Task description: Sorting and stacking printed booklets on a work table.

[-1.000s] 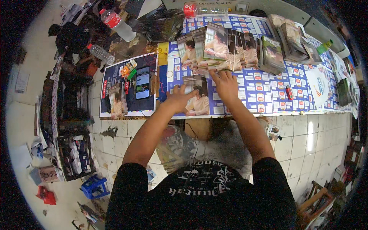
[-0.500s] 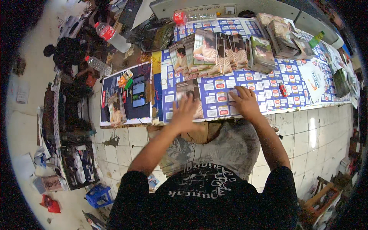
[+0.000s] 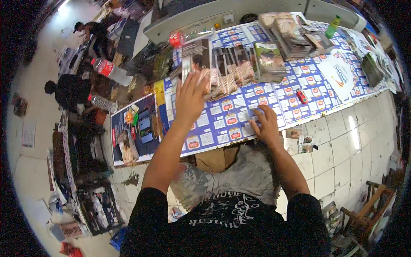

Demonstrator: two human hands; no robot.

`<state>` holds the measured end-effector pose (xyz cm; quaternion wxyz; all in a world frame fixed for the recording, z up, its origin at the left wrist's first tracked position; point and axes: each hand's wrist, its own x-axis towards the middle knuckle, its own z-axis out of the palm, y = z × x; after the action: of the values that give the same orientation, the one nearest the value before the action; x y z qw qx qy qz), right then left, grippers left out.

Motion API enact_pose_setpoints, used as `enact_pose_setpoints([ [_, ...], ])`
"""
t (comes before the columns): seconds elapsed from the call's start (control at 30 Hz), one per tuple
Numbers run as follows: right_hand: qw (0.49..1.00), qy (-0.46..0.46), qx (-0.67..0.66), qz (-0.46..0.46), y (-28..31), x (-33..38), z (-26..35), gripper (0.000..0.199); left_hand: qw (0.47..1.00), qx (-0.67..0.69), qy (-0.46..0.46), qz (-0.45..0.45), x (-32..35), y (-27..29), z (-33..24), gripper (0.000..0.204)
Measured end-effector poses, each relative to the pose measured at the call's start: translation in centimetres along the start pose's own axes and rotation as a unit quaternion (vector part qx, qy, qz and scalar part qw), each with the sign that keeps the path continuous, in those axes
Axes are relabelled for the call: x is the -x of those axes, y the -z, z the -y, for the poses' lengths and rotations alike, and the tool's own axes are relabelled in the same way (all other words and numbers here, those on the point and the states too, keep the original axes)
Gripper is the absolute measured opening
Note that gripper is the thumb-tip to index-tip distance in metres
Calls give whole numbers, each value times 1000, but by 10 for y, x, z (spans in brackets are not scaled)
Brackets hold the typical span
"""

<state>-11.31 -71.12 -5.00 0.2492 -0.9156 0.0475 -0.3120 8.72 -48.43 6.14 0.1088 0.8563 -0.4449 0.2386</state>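
Observation:
My left hand (image 3: 191, 93) reaches over the left end of a row of photo-covered booklets (image 3: 231, 70). Its fingers are stretched out and lie on the cover of the leftmost booklet (image 3: 195, 53), covering its lower part. My right hand (image 3: 266, 124) rests near the front edge of the table, which is covered by a blue printed sheet (image 3: 227, 105). Its fingers are apart and slightly bent, with nothing in them. Beyond it, a separate small stack of booklets (image 3: 270, 62) sits at the right end of the row.
Taller booklet piles (image 3: 289, 36) stand at the back right, near a green bottle (image 3: 332, 26). A small red object (image 3: 302, 97) lies right of my right hand. A phone (image 3: 145, 126) lies on the left board. Clear bottles (image 3: 112, 72) are at the left; people work beyond.
My left hand has moved forward from the front of the table to the row's left end. The booklet beneath it earlier no longer lies at the front. The whole view has turned.

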Motion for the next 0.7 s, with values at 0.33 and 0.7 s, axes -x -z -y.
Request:
enact_pose_setpoints([
  [0.33, 956, -220, -167, -100, -2, -27, -18, 52, 972, 111, 44, 201, 1, -47, 20, 66],
  [0.7, 880, -466, -60, 66, 18, -159, -164, 70, 964, 217, 142, 54, 143, 2, 8, 59],
])
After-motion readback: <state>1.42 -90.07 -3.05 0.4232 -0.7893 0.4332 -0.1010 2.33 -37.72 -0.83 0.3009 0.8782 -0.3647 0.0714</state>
